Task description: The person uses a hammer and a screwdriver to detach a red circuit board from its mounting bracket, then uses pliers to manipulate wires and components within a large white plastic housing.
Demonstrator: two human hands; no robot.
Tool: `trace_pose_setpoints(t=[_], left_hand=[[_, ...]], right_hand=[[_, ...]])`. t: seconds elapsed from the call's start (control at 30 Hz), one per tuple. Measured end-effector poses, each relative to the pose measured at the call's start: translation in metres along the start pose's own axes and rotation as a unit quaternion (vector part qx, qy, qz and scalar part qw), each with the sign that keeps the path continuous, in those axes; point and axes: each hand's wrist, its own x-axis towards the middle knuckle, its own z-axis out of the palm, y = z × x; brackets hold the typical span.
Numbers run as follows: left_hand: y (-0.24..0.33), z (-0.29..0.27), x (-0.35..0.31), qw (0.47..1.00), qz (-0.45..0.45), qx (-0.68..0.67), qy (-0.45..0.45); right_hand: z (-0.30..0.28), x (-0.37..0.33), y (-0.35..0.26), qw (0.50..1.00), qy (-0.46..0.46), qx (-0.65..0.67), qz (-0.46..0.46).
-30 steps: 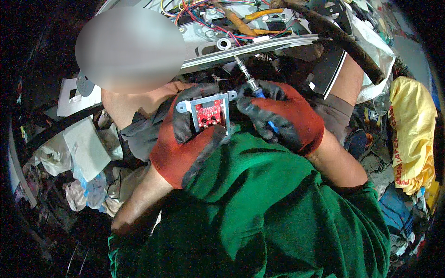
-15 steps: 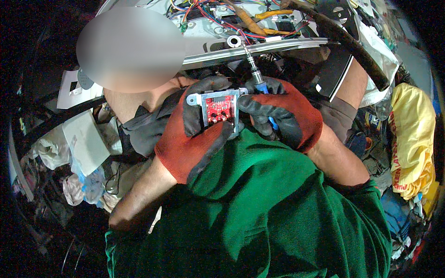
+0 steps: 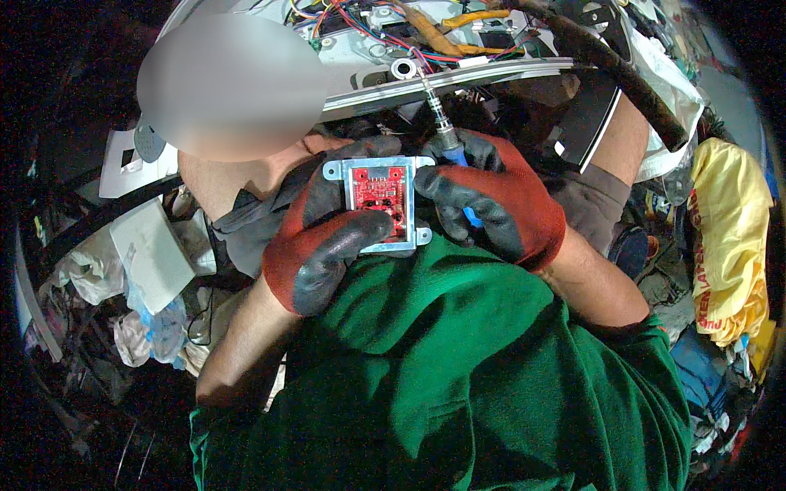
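Note:
My left hand [image 3: 315,250], in a red and black work glove, grips a red circuit board [image 3: 377,190] set in a silver metal frame with mounting tabs. Its thumb lies across the lower part of the board, whose component face is turned up. My right hand [image 3: 512,196], gloved alike, is closed round a screwdriver [image 3: 443,124] with a blue handle and a stepped metal shaft. That shaft points away from me, toward the open panel. The right fingertips are at the frame's right edge; whether they press on it I cannot tell.
Beyond my hands is an open pale housing [image 3: 360,53] full of coloured wires [image 3: 426,33]. Another person sits opposite, knees close. A dark bar [image 3: 622,82] slants across the upper right. A yellow bag [image 3: 729,237] lies at right; white sheets and plastic bags [image 3: 151,254] at left.
The board has turned flatter toward me, showing more of its face and the lower right tab. My left thumb has moved onto it. The screwdriver has shifted slightly left.

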Motion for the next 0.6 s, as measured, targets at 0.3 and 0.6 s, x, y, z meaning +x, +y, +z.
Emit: trace_pose_setpoints(t=[0.3, 0.6], left_hand=[[0.0, 0.003, 0.002, 0.988, 0.017, -0.143, -0.061], [0.0, 0.004, 0.005, 0.977, -0.013, -0.213, -0.007]], right_hand=[[-0.004, -0.001, -0.003, 0.999, -0.002, 0.007, 0.033], [0.001, -0.003, -0.003, 1.0, -0.007, 0.004, 0.026]])
